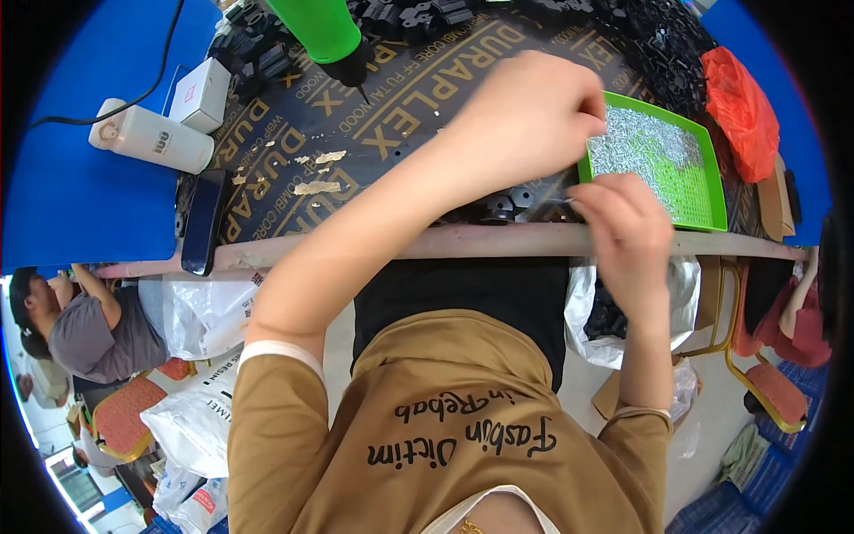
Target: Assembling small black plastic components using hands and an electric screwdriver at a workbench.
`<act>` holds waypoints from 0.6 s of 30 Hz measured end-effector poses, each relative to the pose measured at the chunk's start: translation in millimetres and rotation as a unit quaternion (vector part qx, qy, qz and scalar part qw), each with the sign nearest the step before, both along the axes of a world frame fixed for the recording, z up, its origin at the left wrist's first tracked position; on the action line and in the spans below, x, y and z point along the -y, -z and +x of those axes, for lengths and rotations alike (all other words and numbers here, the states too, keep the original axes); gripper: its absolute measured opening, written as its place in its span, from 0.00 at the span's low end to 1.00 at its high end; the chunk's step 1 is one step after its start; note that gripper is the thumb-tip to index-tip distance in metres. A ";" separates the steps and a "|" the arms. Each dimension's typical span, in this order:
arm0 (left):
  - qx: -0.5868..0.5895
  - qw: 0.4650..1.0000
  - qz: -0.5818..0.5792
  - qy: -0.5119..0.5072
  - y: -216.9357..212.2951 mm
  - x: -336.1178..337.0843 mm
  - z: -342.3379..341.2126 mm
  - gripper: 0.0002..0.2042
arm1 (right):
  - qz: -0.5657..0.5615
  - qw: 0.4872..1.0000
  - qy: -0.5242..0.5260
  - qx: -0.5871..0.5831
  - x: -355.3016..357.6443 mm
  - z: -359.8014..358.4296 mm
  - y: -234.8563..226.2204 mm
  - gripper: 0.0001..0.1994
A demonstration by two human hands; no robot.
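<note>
My left hand (547, 107) reaches across to the right, its fingers curled closed beside the left rim of a green tray (719, 182) of small silver screws (636, 147). Whether anything sits in those fingertips is hidden. Below it, my right hand (627, 222) is pinched at the table edge in front of the tray; a thin silvery tip, apparently a small screw (569, 199), shows at its fingertips. Just left of that, round black plastic parts (505, 206) lie near the table edge. A green power screwdriver (320, 27) hangs bit-down over the table, touched by neither hand.
Black parts (663, 67) are heaped along the far side. At left are a white bottle (156, 135), a white box (200, 96) and a phone (206, 221). A red plastic bag (743, 116) lies right of the tray. Below the edge hangs a white bag (578, 334). Other people sit at both sides.
</note>
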State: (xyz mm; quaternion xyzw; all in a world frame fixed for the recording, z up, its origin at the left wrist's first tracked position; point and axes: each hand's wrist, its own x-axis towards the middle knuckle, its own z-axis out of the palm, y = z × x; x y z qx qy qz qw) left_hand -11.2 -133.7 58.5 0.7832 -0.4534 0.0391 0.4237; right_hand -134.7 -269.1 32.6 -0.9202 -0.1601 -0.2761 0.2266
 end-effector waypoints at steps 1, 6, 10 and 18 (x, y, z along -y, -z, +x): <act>-0.053 0.998 -0.013 -0.010 -4.4 -13.4 -5.8 0.05 | -0.018 1.000 -0.017 0.017 -5.5 2.8 4.2 0.07; -0.327 0.931 -0.162 -0.027 1.8 -83.1 -47.4 0.02 | -0.102 0.993 -0.033 0.040 -12.2 15.0 13.6 0.09; -0.384 0.886 -0.256 -0.032 22.5 -115.7 -73.8 0.02 | -0.184 0.979 -0.045 0.072 -15.6 17.6 12.0 0.09; -0.517 0.794 -0.319 0.021 34.6 -123.6 -91.2 0.04 | -0.303 0.948 -0.074 0.066 -21.2 16.8 -5.0 0.09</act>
